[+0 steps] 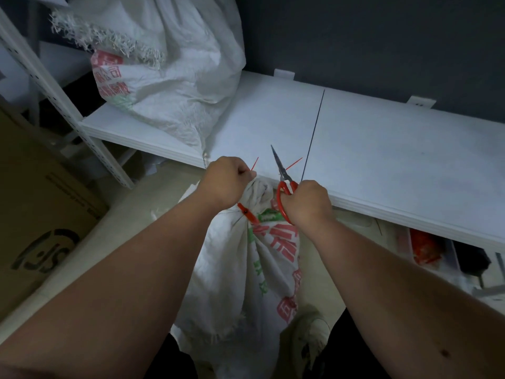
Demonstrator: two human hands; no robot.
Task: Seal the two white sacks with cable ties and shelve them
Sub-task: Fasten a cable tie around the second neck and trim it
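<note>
White sack stands upright at lower centre on the floor, its gathered neck gripped by the left hand above the red cable tie. Right hand beside it holds red scissors, blades pointing up. Second sack lies on the shelf, upper left.

White sack, red-green print; red-handled scissors.

Cardboard box: black "SF" logo. Both sacks: red and green Chinese print, illegible.
</note>
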